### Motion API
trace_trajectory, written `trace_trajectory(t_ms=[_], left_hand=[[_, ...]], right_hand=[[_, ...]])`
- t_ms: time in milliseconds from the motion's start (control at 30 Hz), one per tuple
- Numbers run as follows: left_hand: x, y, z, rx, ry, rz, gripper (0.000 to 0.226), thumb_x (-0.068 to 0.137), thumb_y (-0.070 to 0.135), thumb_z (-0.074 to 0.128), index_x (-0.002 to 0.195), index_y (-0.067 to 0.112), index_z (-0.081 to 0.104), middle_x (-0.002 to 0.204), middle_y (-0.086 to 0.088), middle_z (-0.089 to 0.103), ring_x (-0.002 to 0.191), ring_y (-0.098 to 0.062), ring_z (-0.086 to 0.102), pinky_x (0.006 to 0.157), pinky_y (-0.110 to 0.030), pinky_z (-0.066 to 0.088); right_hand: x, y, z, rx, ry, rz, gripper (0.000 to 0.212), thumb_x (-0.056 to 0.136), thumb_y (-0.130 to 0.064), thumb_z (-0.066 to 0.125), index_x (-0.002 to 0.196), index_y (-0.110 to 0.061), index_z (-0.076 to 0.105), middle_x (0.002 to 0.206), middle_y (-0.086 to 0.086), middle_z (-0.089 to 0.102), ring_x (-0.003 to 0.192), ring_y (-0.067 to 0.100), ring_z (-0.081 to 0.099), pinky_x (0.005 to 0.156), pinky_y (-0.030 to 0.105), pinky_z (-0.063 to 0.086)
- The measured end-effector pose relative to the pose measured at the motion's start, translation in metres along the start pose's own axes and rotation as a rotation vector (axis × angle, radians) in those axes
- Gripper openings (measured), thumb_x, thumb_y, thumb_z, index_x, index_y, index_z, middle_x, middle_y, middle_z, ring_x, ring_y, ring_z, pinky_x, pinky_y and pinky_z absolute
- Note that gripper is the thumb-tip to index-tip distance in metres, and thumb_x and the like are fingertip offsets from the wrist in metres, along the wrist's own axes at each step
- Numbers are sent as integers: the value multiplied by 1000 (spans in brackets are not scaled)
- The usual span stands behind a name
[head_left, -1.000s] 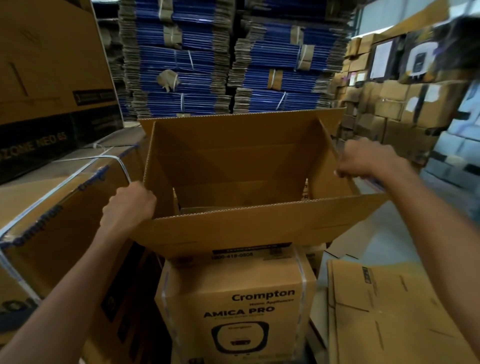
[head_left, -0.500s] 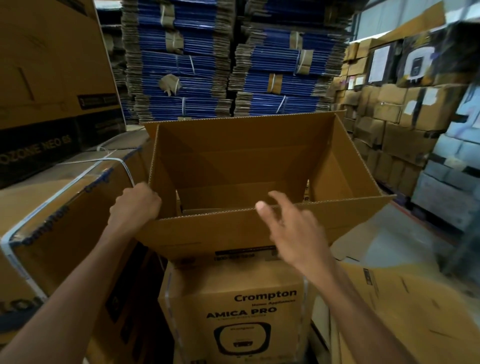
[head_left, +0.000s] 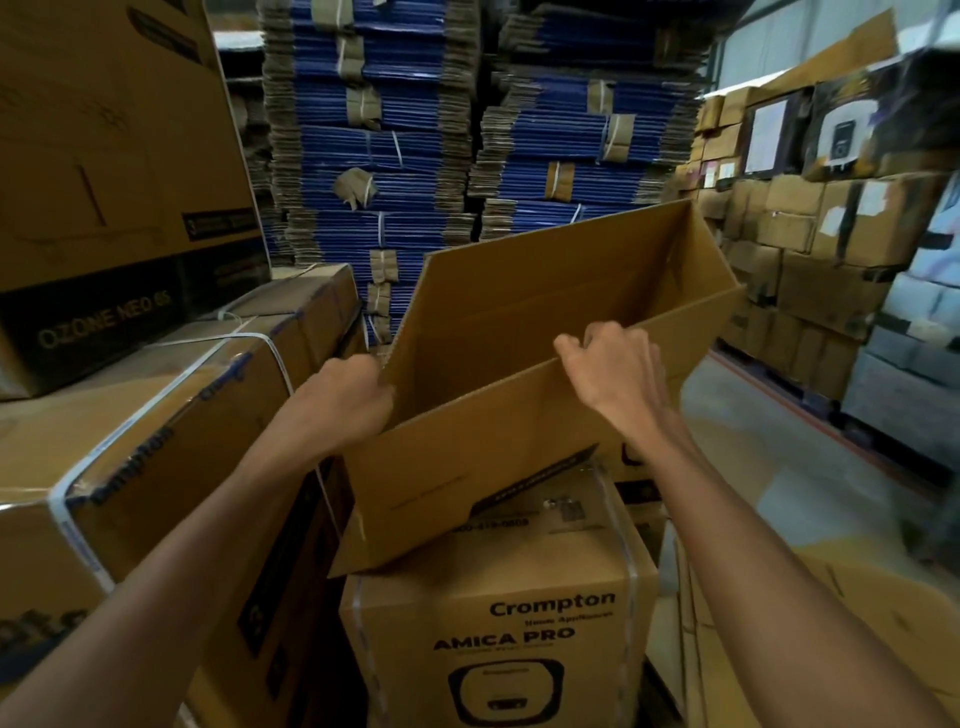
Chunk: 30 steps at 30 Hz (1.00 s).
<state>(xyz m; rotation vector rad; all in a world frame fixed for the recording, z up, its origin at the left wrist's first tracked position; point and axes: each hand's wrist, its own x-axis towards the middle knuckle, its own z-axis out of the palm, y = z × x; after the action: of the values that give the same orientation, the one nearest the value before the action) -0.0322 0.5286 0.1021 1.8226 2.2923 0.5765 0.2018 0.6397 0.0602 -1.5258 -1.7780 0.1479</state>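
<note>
Open empty carton (head_left: 498, 441), tilted atop Crompton box (head_left: 498, 623); your left hand (head_left: 348, 402) grips its corner, right hand (head_left: 615, 371) its near rim.

Hemmed in on the left by the strapped box (head_left: 156, 431), close beside the tilted carton (head_left: 519, 322); walled off behind by stacked blue flats (head_left: 363, 145); blocked below by the Crompton box (head_left: 493, 613); open to the right over bare floor (head_left: 769, 467), up to the piled boxes (head_left: 810, 291).

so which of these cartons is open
The plain brown carton gripped by the left hand and right hand, tilted atop the strapped Crompton Amica Pro box; its top gapes, neighbours are sealed.
</note>
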Motion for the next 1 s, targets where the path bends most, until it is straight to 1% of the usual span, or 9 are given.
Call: trace_trajectory(t_ms=[167,400,500,567,633,700,800,867,1000], left_hand=[[-8,46,-7,-158,-202,118,22,104,23,50,99,12,69,98,-12,73,93,-31,71,89,-52,57],[1,77,7,-473,-372,149,38,105,43,47,116,16,72,114,-13,73,107,-29,68,99,-51,52],[-3,58,26,-639,-511,264,69,84,78,54,144,43,51,148,9,54,135,-17,51,112,-49,41],[-11,38,45,-636,-566,416,92,74,71,72,150,61,21,158,30,28,142,5,34,117,-33,30],[-20,22,72,-475,-476,506,109,76,55,81,146,67,-3,157,33,21,138,12,32,114,-20,30],[-22,14,102,-323,-226,518,108,87,42,76,154,57,-7,158,15,37,139,-7,43,116,-36,40],[-13,12,130,-354,191,490,72,101,28,60,159,43,20,116,10,67,96,-7,65,81,-36,59],[-3,19,134,-434,324,452,49,104,25,55,152,24,44,89,15,65,72,-9,65,61,-33,57],[15,37,123,-491,602,387,32,104,21,58,130,4,64,78,5,67,58,-16,63,56,-40,55]], right_hand=[[47,-13,-11,103,-71,12,38,105,-33,45,74,-14,57,68,-1,53,56,13,50,52,29,39],[57,-25,3,367,-152,146,48,97,-43,49,142,-25,49,125,7,57,102,28,62,83,45,60],[58,-19,5,434,-153,185,44,99,-38,46,141,-29,45,123,7,60,101,28,63,88,48,58],[61,-9,8,487,-159,212,39,100,-39,42,139,-31,45,125,8,62,104,29,63,94,51,54],[61,-1,10,537,-168,214,37,102,-42,41,137,-32,43,123,8,63,106,29,63,96,53,52],[59,3,12,655,-187,212,43,98,-48,41,139,-35,36,124,8,62,107,31,63,98,56,51],[53,3,18,864,-216,182,80,81,-66,48,152,-44,17,145,10,50,121,34,59,103,59,48],[48,3,24,998,-214,151,99,76,-74,55,158,-40,10,157,9,38,135,32,50,109,58,44],[8,-6,21,1122,-257,119,56,99,-55,54,145,-24,43,141,4,55,116,24,64,96,49,57]])
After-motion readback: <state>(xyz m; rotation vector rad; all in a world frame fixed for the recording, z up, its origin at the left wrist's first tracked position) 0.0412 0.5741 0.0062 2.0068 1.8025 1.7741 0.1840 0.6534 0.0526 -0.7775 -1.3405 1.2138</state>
